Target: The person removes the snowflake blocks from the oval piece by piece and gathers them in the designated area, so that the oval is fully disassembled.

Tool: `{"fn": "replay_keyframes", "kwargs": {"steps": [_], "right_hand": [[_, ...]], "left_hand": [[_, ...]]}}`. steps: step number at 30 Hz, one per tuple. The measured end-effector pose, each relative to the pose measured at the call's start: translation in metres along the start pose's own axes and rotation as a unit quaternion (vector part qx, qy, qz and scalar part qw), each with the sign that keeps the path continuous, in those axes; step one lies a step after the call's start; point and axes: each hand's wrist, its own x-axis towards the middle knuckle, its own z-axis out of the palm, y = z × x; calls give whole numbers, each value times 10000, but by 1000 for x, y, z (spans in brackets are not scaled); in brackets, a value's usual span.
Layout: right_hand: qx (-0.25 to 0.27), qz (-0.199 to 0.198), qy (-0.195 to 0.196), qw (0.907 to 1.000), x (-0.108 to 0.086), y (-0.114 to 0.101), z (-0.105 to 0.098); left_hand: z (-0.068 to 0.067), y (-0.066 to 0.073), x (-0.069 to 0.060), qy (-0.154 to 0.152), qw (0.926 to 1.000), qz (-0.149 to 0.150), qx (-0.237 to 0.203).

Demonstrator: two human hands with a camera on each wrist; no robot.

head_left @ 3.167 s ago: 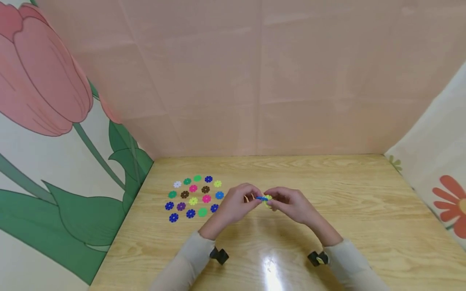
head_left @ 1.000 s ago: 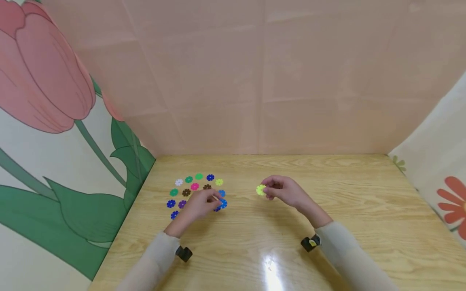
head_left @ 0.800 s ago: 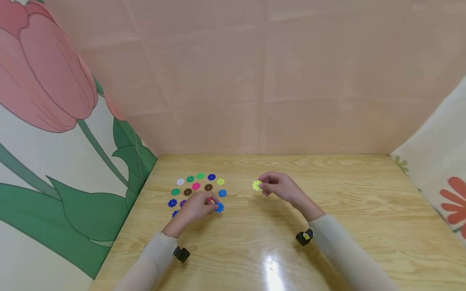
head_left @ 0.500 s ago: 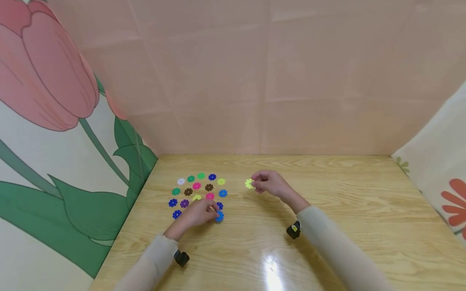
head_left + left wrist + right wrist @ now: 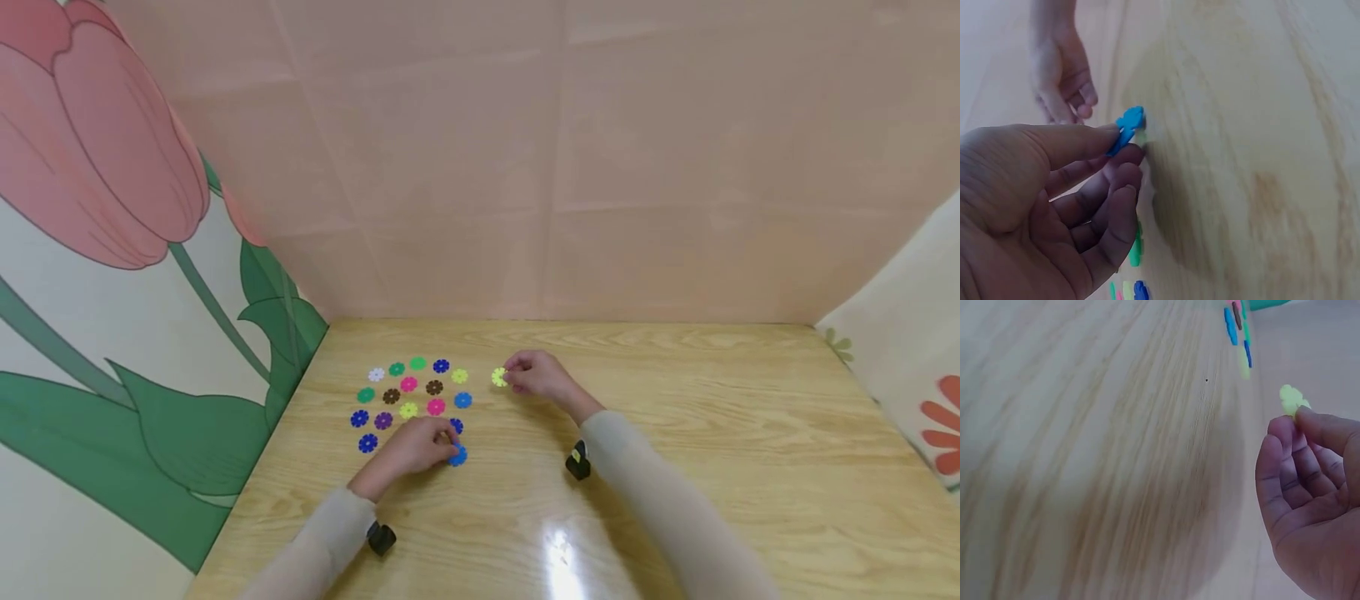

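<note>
Thumb and fingers of my left hand [image 5: 414,444] pinch a blue flower-shaped interlocking disc [image 5: 458,456] near the front right of the spread discs. In the left wrist view that blue disc [image 5: 1130,122] stands tilted at the fingertips. My right hand [image 5: 542,377] pinches a yellow-green flower-shaped disc [image 5: 498,377] by its edge, to the right of the group. The right wrist view shows this yellow-green disc [image 5: 1291,399] above the thumb tip, raised off the table. The two held discs are apart. My left hand covers part of the group's front row.
Several loose discs lie in rough rows on the wooden table [image 5: 675,467], among them a white one [image 5: 376,375], a purple one [image 5: 383,421] and a pink one [image 5: 436,407]. A pink cloth [image 5: 450,167] hangs behind the table.
Earlier both hands held the blue and yellow-green discs together at mid-table; now they are separate. My right hand has moved left with the yellow-green disc, while my left has brought the blue one nearer me.
</note>
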Motion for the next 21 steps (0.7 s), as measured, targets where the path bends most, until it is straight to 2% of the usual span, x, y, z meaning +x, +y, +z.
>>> {"fn": "replay_keyframes", "kwargs": {"steps": [7,13,17,21], "right_hand": [[-489,-158,12,9987,14,3,12],[-1333,-441,93,9901,19,-2,23],[-1533,-318,139,9876,21,-5,28],[-1703,-177,185,9851,24,-6,33]], "left_hand": [[3,0,5,124,9993,21,342],[4,2,5,240,9982,115,531],[5,2,6,281,9976,178,609],[5,4,7,297,9978,107,582]]}}
